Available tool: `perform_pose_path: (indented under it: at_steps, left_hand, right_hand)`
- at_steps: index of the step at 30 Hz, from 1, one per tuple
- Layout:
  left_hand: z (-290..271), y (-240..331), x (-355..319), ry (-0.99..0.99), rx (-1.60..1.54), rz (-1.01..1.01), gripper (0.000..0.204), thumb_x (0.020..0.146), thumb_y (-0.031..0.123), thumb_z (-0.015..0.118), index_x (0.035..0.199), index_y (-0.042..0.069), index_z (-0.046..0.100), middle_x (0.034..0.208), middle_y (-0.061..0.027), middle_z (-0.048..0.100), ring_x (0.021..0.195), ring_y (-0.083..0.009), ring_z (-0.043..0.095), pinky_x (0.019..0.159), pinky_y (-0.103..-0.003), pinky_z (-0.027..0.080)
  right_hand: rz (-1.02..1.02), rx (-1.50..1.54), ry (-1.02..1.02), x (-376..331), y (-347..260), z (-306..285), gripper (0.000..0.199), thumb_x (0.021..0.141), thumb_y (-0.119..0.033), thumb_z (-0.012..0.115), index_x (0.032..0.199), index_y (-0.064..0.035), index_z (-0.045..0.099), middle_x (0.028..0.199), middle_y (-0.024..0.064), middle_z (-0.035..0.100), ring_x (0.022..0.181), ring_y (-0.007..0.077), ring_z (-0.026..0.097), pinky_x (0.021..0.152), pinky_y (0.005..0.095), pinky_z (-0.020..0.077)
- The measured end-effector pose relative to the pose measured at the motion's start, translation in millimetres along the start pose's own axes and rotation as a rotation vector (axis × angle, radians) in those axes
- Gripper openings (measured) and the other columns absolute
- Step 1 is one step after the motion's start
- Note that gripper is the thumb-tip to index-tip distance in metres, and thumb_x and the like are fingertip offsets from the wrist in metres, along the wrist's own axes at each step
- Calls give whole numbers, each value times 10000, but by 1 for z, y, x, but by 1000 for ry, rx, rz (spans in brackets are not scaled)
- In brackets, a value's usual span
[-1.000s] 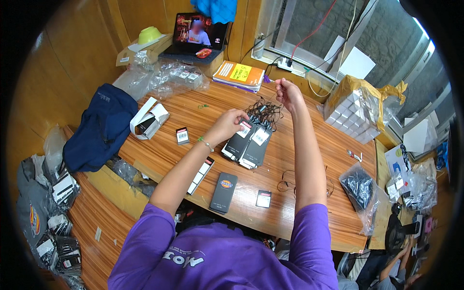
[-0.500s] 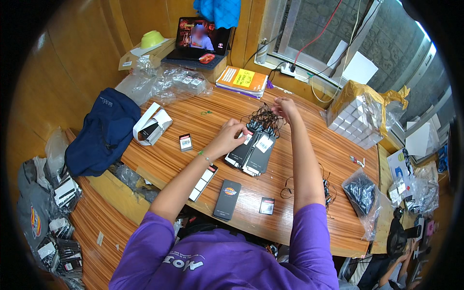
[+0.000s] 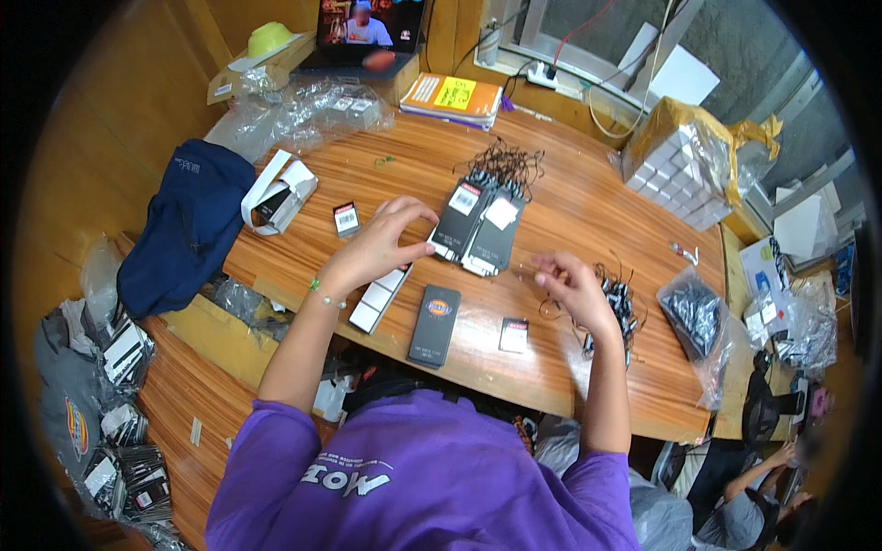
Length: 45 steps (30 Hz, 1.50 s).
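Two stacks of dark grey hang tags lie side by side, the left stack (image 3: 456,223) and the right stack (image 3: 493,241). White labels lie on their upper parts, and tangled black strings (image 3: 505,167) spread from their far ends. My left hand (image 3: 378,241) hovers beside the left stack, thumb and forefinger apart, holding nothing visible. My right hand (image 3: 574,283) is over the table right of the stacks, fingers loosely bent and apart, close to a bunch of black strings (image 3: 617,308). Nearer me lie a single dark tag (image 3: 435,326), a sticker strip (image 3: 378,301) and a small label card (image 3: 514,335).
Another label card (image 3: 345,219) and an open white box (image 3: 287,197) are at left, beside a navy bag (image 3: 188,216). Behind are notebooks (image 3: 450,98) and a laptop (image 3: 367,28). At right are a wrapped block of white boxes (image 3: 675,165) and a plastic bag of black strings (image 3: 694,317).
My left hand has drawn back left from the label on the left stack. My right hand has left the strings at the far end and come nearer, to the stacks' right. The view has shifted.
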State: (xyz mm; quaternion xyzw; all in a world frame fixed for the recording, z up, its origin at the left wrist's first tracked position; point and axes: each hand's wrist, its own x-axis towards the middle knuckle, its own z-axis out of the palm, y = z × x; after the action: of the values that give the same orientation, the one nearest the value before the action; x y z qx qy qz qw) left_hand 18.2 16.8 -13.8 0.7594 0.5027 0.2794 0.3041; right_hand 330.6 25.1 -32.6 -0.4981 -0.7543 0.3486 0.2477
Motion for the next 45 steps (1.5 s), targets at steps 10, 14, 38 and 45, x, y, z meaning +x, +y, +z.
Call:
perform_pose_path:
  at_steps: [10,14,38,45]
  left_hand:
    - [51,17,-32,-149,614,53,552,545,404,763,987,95,645,1098,-33,546,1155,-258,378,979,-574,163]
    - [50,18,-35,-41,578,105,458,548,352,761,913,95,662,1091,-34,543,1148,-248,380,995,-520,177]
    - [96,34,-56,18,-845,-243,209,861,-9,526,1060,-23,465,930,-93,605,842,-89,570,739,-216,473]
    - [103,41,-52,-27,-932,-183,186,882,-5,472,1062,17,434,895,-51,589,835,-67,533,715,-199,427]
  right_hand:
    - [-5,-234,101,-67,0,50,396,632,-144,735,985,-26,599,895,116,531,892,290,514,773,361,427]
    - [17,-150,141,-69,10,53,342,615,-113,742,910,-28,589,853,111,540,849,284,515,736,360,425]
    - [147,-288,685,-92,41,1,62,756,-42,605,816,-25,611,769,112,582,776,284,538,706,356,434]
    - [161,-418,541,-82,57,-16,85,719,-81,653,784,-31,634,801,114,559,828,289,513,736,378,423]
